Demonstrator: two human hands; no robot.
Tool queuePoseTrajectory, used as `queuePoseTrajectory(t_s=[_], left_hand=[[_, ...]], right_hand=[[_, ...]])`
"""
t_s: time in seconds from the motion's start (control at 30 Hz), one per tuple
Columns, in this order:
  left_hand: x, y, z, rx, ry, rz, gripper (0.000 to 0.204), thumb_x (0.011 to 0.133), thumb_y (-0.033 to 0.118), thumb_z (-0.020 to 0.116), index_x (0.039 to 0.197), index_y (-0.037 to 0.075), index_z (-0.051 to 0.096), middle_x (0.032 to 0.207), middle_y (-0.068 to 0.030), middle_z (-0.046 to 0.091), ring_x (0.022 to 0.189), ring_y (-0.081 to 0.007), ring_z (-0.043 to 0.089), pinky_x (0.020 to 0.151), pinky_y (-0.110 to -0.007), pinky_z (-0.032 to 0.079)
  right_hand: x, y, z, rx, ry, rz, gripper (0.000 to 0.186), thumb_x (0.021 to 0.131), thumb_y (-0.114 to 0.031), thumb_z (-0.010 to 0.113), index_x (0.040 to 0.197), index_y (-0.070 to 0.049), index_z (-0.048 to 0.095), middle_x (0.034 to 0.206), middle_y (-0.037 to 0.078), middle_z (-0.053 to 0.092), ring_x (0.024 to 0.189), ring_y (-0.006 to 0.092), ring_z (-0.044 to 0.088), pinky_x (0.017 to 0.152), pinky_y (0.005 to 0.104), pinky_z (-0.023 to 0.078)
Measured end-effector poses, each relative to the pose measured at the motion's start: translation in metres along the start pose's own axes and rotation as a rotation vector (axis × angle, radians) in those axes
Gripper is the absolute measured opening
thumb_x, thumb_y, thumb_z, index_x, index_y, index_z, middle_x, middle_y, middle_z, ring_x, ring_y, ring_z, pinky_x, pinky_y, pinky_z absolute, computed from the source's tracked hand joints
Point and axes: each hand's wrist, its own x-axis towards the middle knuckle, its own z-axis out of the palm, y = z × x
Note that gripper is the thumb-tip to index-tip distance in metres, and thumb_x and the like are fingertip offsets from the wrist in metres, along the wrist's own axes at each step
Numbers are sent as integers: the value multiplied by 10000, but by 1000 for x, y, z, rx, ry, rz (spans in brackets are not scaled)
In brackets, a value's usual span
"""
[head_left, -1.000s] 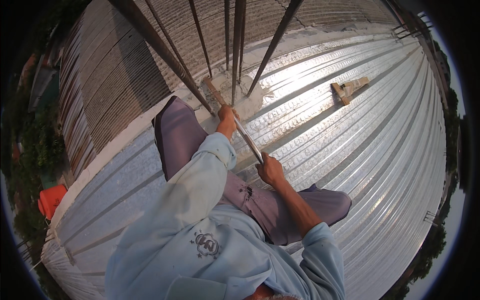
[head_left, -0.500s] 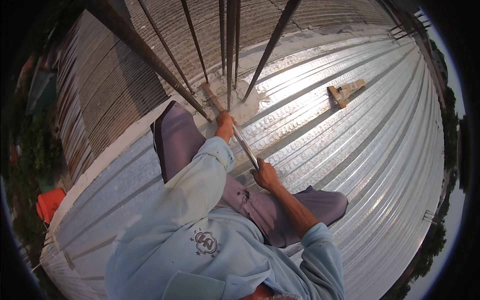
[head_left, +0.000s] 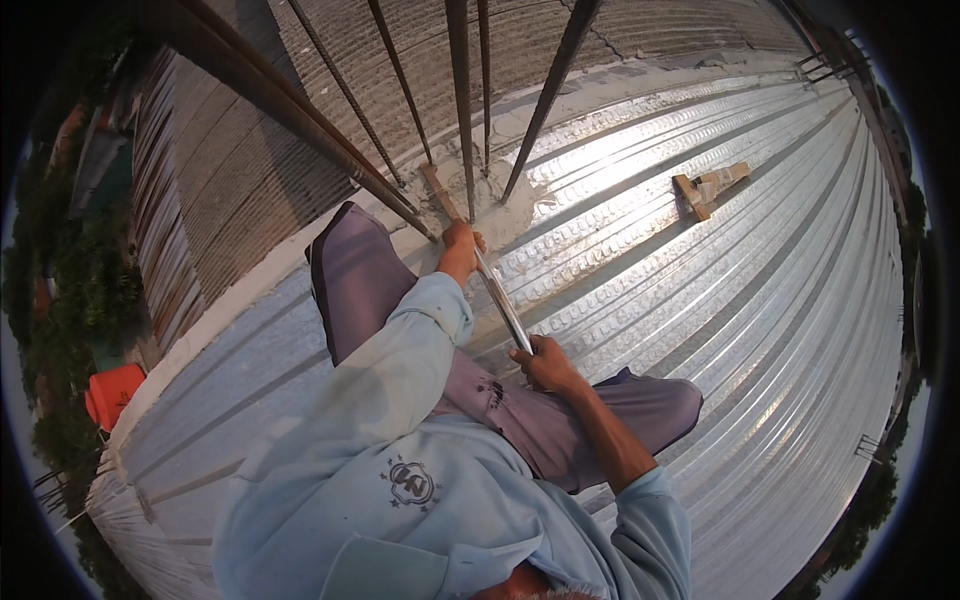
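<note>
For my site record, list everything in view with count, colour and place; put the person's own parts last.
Metal rods: about seven, some overlapping, dark brown, top centre
Long bar: apparently one, brown far end, silvery near end, centre
T-shaped wooden piece: one, yellowish brown, upper right
Ribbed metal roof: one expanse, silvery, centre and right
Corrugated roof: one expanse, grey-brown, top left and centre
Cement: patchy, pale grey, around the rods' feet
Container: one, orange-red, far left
Trees: count unclear, green, outer rims
Shirt: one, light blue, lower centre
Trousers: one pair, dull purple, centre
Left hand: one, bare, gripping the bar mid-length
Right hand: one, bare, gripping the bar's near end
</note>
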Motion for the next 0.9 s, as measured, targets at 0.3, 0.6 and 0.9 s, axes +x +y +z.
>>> queuePoseTrajectory(t_s=[0.3,0.6,0.9], left_hand=[[-47,1,-8,353,272,293,272,918,186,522,1072,2,650,831,-158,667,688,-256,654,602,-376,512],[-285,190,-168,-62,-245,1465,270,926,-14,408,1028,-49,655,954,-152,680,839,-203,668,772,-340,558],[-204,368,-7,222,-750,1317,743,1015,605,438,1419,-18,397,1321,-185,589,1266,-254,532,1098,-410,404]], right_hand=[[-9,5,-5,-10,181,-176,369,955,-312,633,1054,43,642,728,131,639,659,225,624,641,400,498],[-8,17,-2,-141,210,-263,416,946,-298,620,1182,44,636,858,230,685,837,402,658,775,460,490],[-6,21,15,-30,280,-281,356,995,-299,595,1145,23,626,713,85,591,646,162,561,609,352,456]])
